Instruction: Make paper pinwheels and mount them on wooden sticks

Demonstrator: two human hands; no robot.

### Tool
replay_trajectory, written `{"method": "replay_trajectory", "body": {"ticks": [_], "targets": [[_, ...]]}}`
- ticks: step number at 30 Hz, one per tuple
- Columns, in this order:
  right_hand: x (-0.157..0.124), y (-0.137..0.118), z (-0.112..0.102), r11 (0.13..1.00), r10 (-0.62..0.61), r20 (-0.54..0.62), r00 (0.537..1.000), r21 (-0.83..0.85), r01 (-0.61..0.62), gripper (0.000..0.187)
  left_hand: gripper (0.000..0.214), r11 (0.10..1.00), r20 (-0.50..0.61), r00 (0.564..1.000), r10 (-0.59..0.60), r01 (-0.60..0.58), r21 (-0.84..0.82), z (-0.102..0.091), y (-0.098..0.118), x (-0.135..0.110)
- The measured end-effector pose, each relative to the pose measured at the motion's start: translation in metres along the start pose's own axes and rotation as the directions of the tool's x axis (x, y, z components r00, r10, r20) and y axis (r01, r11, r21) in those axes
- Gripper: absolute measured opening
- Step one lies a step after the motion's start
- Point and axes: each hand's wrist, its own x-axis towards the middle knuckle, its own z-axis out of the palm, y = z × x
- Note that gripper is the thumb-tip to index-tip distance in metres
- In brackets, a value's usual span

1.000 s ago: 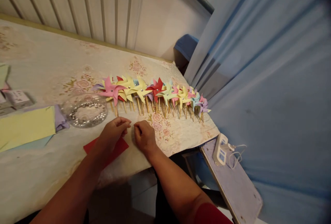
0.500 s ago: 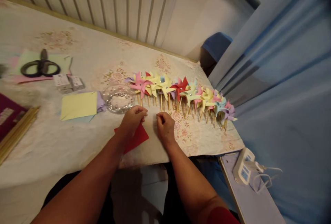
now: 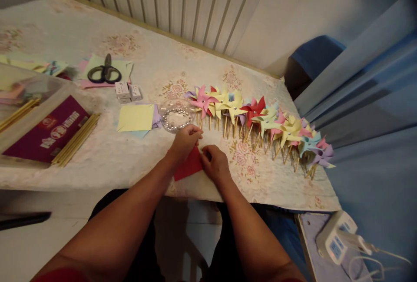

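Observation:
A square of red paper lies on the table under my hands. My left hand is closed above its far edge, the fingertips pressed together; whatever is between them, if anything, is too small to make out. At the paper's right corner, the thumb and forefinger of my right hand are pinched together on the edge. Just beyond my left hand sits a clear round dish with shiny silver beads or pins. A long row of finished paper pinwheels on thin sticks stretches behind my hands to the right.
To the left are yellow paper squares, small boxes, black scissors on coloured paper, a bundle of sticks and a clear bin with a purple label. A power strip rests beyond the table's right edge.
My view has swung left, bringing the bin into sight. My right hand has come over to the red paper's right corner. My left hand stays closed over the paper.

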Motion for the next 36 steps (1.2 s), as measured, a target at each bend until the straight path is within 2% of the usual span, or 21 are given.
{"method": "replay_trajectory", "body": {"ticks": [3, 6, 11, 15, 19, 22, 24, 26, 32, 36], "targets": [[-0.004, -0.007, 0.002, 0.994, 0.033, 0.015, 0.999, -0.101, -0.031, 0.019, 0.013, 0.998, -0.017, 1.0, 0.011, -0.009, 0.069, -0.006, -0.001, 0.0], [-0.009, -0.015, 0.006, 0.983, -0.003, 0.028, 1.0, -0.184, 0.008, 0.029, 0.013, 0.98, -0.054, 0.997, 0.056, -0.044, 0.193, -0.015, -0.003, -0.001], [-0.012, -0.025, 0.013, 0.967, -0.01, 0.074, 0.997, -0.252, 0.028, 0.045, 0.009, 0.911, -0.079, 0.985, 0.153, -0.109, 0.398, -0.029, -0.002, -0.007], [-0.012, -0.024, 0.018, 0.984, 0.055, 0.029, 0.998, -0.17, -0.049, 0.057, 0.009, 0.829, -0.031, 0.98, 0.198, -0.151, 0.538, -0.037, 0.0, -0.012], [-0.009, -0.021, 0.022, 0.988, 0.153, -0.021, 0.988, -0.021, -0.154, 0.057, 0.011, 0.766, 0.01, 0.969, 0.248, -0.203, 0.61, -0.043, -0.005, -0.013], [-0.005, -0.018, 0.018, 0.976, 0.199, -0.019, 0.98, 0.097, -0.196, 0.047, 0.012, 0.719, 0.043, 0.959, 0.282, -0.241, 0.651, -0.043, -0.01, -0.01], [0.0, -0.015, 0.011, 0.969, 0.187, 0.0, 0.982, 0.162, -0.185, 0.028, 0.012, 0.702, 0.072, 0.952, 0.296, -0.268, 0.659, -0.042, -0.013, -0.009], [0.006, -0.009, 0.003, 0.957, 0.181, 0.021, 0.983, 0.228, -0.181, 0.013, 0.017, 0.717, 0.1, 0.952, 0.288, -0.284, 0.637, -0.04, -0.013, -0.008], [0.019, 0.015, -0.023, 0.868, 0.246, 0.051, 0.968, 0.432, -0.243, 0.022, 0.023, 0.84, 0.184, 0.971, 0.154, -0.226, 0.493, -0.03, -0.007, -0.009], [0.021, 0.025, -0.03, 0.789, 0.313, 0.031, 0.949, 0.549, -0.277, 0.023, 0.015, 0.928, 0.239, 0.971, 0.034, -0.119, 0.354, -0.022, -0.01, -0.005]]}}
